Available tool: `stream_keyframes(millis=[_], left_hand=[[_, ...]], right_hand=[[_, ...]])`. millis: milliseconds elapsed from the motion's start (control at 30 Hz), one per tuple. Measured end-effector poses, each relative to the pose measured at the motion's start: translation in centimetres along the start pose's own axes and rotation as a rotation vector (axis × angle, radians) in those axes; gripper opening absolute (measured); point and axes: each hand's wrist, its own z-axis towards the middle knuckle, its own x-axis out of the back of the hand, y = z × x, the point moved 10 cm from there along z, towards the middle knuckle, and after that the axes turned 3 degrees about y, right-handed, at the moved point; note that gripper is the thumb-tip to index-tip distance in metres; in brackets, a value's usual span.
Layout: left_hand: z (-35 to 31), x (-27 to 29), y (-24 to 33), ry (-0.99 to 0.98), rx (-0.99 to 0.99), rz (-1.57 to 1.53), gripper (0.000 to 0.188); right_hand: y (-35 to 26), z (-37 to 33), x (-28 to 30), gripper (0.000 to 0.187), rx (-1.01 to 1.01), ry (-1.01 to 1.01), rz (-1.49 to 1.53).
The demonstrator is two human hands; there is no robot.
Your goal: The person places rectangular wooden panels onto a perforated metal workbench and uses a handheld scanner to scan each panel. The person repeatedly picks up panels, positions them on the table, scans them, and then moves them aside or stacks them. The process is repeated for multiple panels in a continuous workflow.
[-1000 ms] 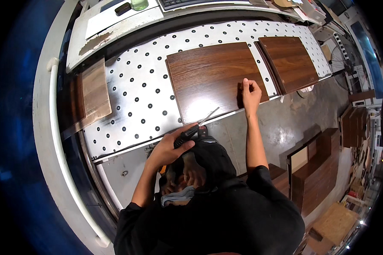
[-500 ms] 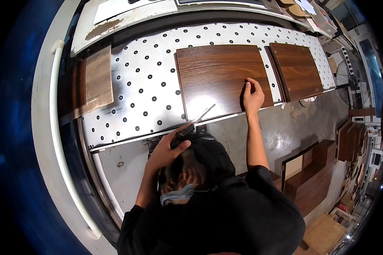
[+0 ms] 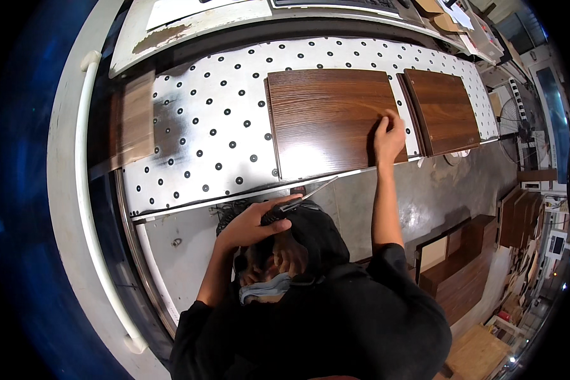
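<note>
Driving this one off the head cam, so all clock directions are from the middle of my feed.

My left hand (image 3: 254, 223) is near the middle, toward 7:30, with its grip pinching a thin-bladed tool (image 3: 310, 194) between thumb and fingers. The dark handle is mostly buried in the hand, so I can't make out exactly what kind of tool it is. The blade points to about 2 o'clock, its tip right by the near edge of the counter (image 3: 237, 158), which is white with rows of black studs.

Right hand (image 3: 391, 140) is out at 2 o'clock, over the right end of the larger brown board (image 3: 329, 120). Fingers are curled in toward the thumb, but I honestly can't tell if that grip is pressed together or a bit spread, or whether it's touching the wood.

That board lies flat on the counter at 1 o'clock, with another edge peeking out along its left side. Past it at 2 o'clock, across a narrow gap, sits the smaller brown board (image 3: 446, 107), also with a layer showing under its left edge. A paler board (image 3: 137, 117) is over at 10.

Around the edges: white rail (image 3: 82, 158) at 9, keyboard (image 3: 361, 5) just past 12, fan (image 3: 510, 126) at 2:30, brown cabinet (image 3: 465, 272) on the floor at 4.
</note>
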Motion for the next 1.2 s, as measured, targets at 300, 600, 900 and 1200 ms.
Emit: stream_keyframes(millis=[300,600,900,1200], left_hand=[[8.7,-0.5,4.0,0.114,0.025,0.205,0.048],[22.5,-1.6,5.1,0.134,-0.017,0.231,0.043],[7.8,7.9,0.7,0.391,0.048,0.072,0.041],[-5.4,6.0,-2.9,0.163,0.225,-0.066,0.056]], right_hand=[[5.5,1.8,-2.6,0.042,-0.163,-0.239,-0.254],[5.5,1.7,-3.0,0.048,-0.173,-0.276,-0.287],[5.5,1.5,-2.9,0.051,-0.258,-0.305,-0.262],[5.5,1.8,-2.9,0.050,-0.241,-0.310,-0.306]])
